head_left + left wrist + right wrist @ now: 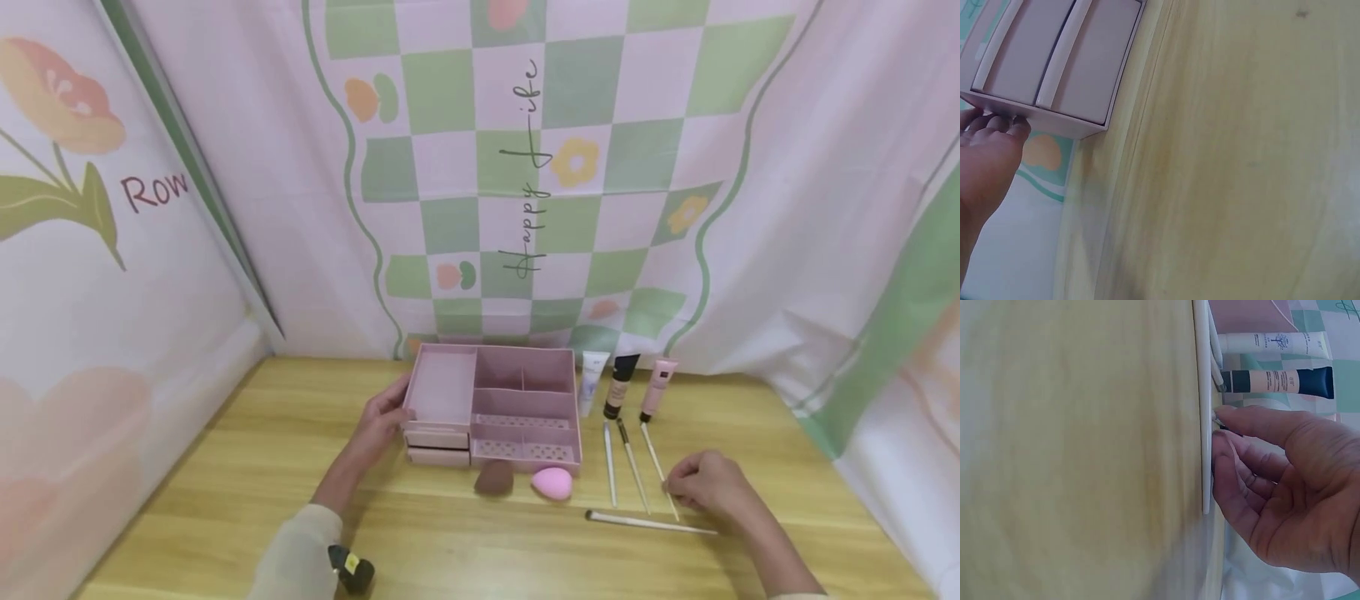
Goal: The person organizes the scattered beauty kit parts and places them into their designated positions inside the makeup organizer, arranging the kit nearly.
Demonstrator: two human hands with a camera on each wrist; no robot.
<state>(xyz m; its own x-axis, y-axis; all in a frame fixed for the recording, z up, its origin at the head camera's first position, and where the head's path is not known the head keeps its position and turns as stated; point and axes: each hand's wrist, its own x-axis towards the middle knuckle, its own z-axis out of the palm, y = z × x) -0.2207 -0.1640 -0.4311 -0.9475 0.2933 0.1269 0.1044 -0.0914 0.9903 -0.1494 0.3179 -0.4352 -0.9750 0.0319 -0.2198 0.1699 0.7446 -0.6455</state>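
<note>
A pink makeup organizer with open compartments and two small drawers stands at the back of the table. My left hand holds its left wall, thumb at the top rim and fingers outside. To the right, my right hand pinches a thin pale makeup brush between thumb and fingertips, low over the table. Two more brushes lie beside it, one white and one dark-tipped. Another white-handled brush lies crosswise in front; the right wrist view shows its handle near my fingertips.
A white tube, a black-capped foundation tube and a pink tube stand right of the organizer. A brown makeup sponge and a pink one lie before it. Patterned curtain hangs behind the wooden table.
</note>
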